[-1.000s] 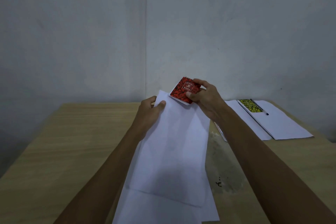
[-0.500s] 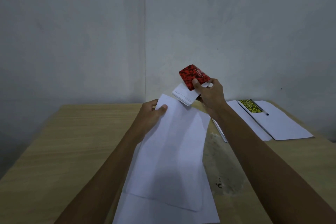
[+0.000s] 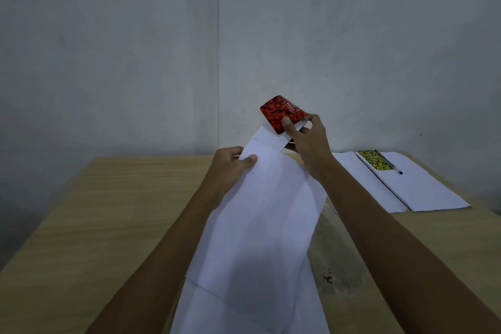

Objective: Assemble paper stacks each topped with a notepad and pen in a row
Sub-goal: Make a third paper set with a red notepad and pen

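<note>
My right hand [image 3: 306,141] grips a small red-and-black notepad [image 3: 282,112], lifted above the table with its cover flipped up and white pages [image 3: 269,139] showing below. My left hand [image 3: 233,167] pinches the far left corner of a white sheet of paper [image 3: 265,214], raised off the paper stack [image 3: 238,312] in the middle of the wooden table [image 3: 113,211]. At the right lies another paper stack [image 3: 423,187] topped with a yellow-and-black notepad [image 3: 375,160] and a pen [image 3: 389,161] beside it.
Grey walls meet in a corner behind the table. A dark stain [image 3: 333,266] marks the tabletop between the two stacks. Bare wood runs along the left half of the table.
My right hand lifted the red notepad off the paper's far end and its cover swung open. My left hand keeps hold of the sheet's corner, raised slightly.
</note>
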